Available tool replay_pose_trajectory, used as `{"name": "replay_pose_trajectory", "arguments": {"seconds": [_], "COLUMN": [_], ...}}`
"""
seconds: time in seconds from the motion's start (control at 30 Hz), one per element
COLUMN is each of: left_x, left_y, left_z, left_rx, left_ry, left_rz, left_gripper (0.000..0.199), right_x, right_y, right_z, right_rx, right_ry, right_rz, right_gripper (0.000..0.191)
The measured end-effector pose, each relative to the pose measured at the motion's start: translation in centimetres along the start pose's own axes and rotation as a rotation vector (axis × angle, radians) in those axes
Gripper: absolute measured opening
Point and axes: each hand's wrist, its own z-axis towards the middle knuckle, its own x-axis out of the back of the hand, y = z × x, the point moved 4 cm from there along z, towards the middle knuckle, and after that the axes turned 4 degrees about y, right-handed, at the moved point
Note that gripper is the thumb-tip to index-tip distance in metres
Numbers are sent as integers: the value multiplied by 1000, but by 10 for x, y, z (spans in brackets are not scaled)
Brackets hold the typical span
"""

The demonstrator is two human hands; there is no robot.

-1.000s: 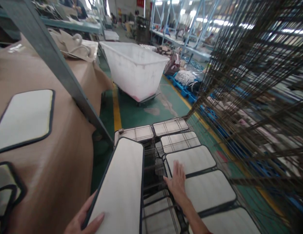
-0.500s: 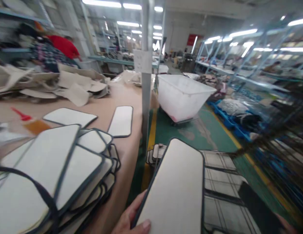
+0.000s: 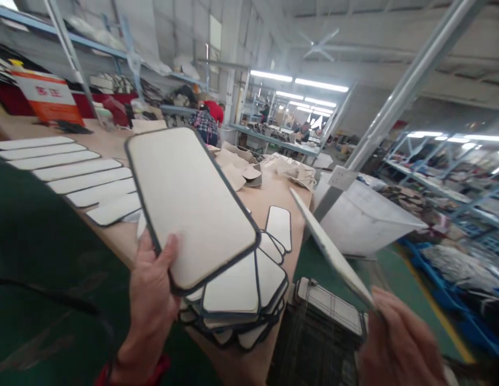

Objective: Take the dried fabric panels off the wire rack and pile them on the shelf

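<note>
My left hand [image 3: 153, 284] grips the lower left edge of a cream panel [image 3: 188, 203] with rounded corners and dark edging. The thumb lies on its face, and the panel is tilted over the table. In my right hand [image 3: 397, 343], a second pale panel [image 3: 333, 252] is seen nearly edge-on, pinched at its lower end; some fingers are blurred. Beneath the left panel, a stack of similar panels [image 3: 233, 292] sits at the table corner. One single panel [image 3: 278, 228] lies just beyond the stack. On the left, a row of overlapping panels [image 3: 84, 171] lines the table edge.
A metal post [image 3: 378, 123] rises beside the brown-topped table [image 3: 269, 185]. Behind it stands a white bin [image 3: 362, 214]. Below right is a rack with panels [image 3: 329, 305]. Beige scraps [image 3: 237, 166] lie farther back. A person in red and checked clothing [image 3: 207, 123] is beyond.
The view has swung left. The left-hand panel has moved from beside the rack to above the stacked panels. My right hand has come further into view, with a panel held edge-on.
</note>
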Motion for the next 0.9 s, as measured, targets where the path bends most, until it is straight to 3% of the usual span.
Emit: {"name": "replay_pose_trajectory", "arguments": {"seconds": [0.1,0.17,0.3,0.37,0.43,0.5,0.6,0.67,0.77,0.83,0.9], "left_x": [31,46,61,63,63,63,58,51,41,36,30], "left_y": [37,52,63,57,46,30,1,-19,-47,-62,-72], "left_z": [29,39,54,64,75,86,94,92,83,80,77], "left_rx": [-138,-164,-200,-171,-138,-109,-13,83,202,247,249], "left_ry": [73,81,59,5,-29,-37,-110,-182,-274,-314,-387], "left_rz": [-16,-20,-58,-54,-38,-22,13,31,74,117,186], "left_gripper": [44,45,48,51,54,58,66,74,78,79,76], "right_x": [-48,-82,-160,-197,-219,-224,-213,-203,-192,-187,-182], "right_y": [-81,-117,-163,-178,-186,-184,-171,-164,-157,-147,-127], "right_z": [-3,-21,-83,-115,-135,-138,-121,-105,-90,-85,-85], "right_rx": [160,161,82,9,-120,-324,-717,-1006,-1385,-1461,-1412], "right_ry": [-8,-98,-360,-565,-722,-770,-712,-604,-333,-162,-81], "right_rz": [-17,-22,7,29,89,198,411,614,997,1090,966], "right_gripper": [47,51,58,52,55,64,59,51,49,55,64]}}
